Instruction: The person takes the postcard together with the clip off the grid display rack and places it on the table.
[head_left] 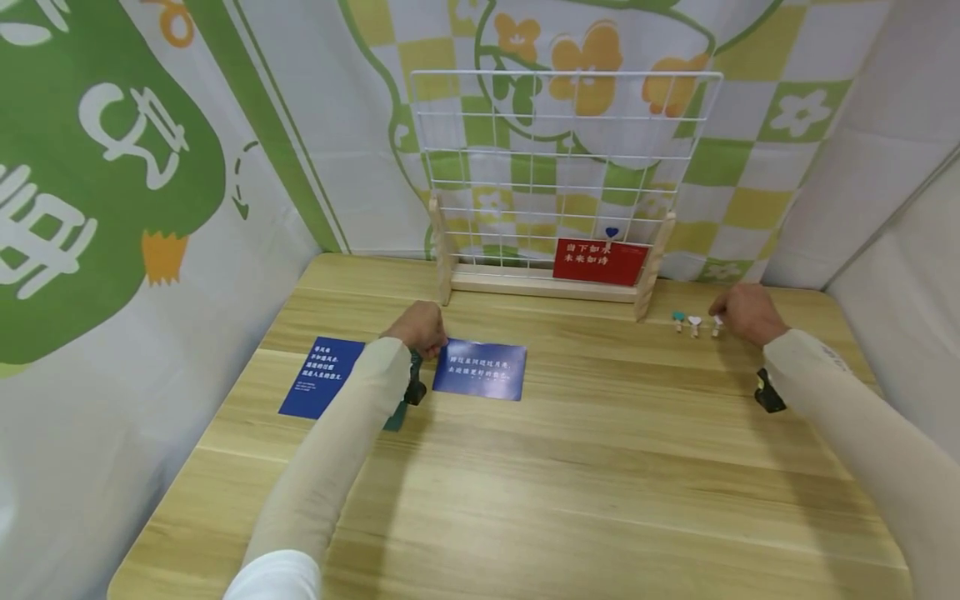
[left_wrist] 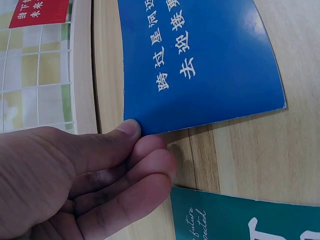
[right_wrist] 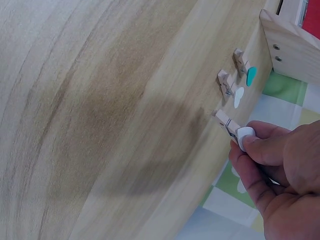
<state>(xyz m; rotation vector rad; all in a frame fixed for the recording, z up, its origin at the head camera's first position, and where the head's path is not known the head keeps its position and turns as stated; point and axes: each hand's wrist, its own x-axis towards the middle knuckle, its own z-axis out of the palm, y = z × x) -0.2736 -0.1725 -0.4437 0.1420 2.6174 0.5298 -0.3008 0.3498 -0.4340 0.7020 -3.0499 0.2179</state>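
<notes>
My left hand point(head_left: 420, 327) pinches a corner of a blue postcard point(left_wrist: 200, 65) with white lettering, thumb on top and fingertips beneath. In the head view that postcard leans over the table just right of the hand. My right hand point(head_left: 748, 312) pinches a small wooden clothespin point(right_wrist: 229, 125) by its white heart, at the table's back right. Beside it lie two more clothespins, one with a white heart point(right_wrist: 239, 97) and one with a teal heart point(right_wrist: 251, 76). A green card point(left_wrist: 250, 217) lies below the left hand, partly hidden by the sleeve in the head view.
A white wire grid point(head_left: 566, 157) in a wooden stand point(head_left: 540, 286) stands at the back of the table point(head_left: 585, 500). A red card point(head_left: 592, 271) hangs there from a blue-heart clothespin point(head_left: 612, 234). Another blue card point(head_left: 318, 375) lies at the left.
</notes>
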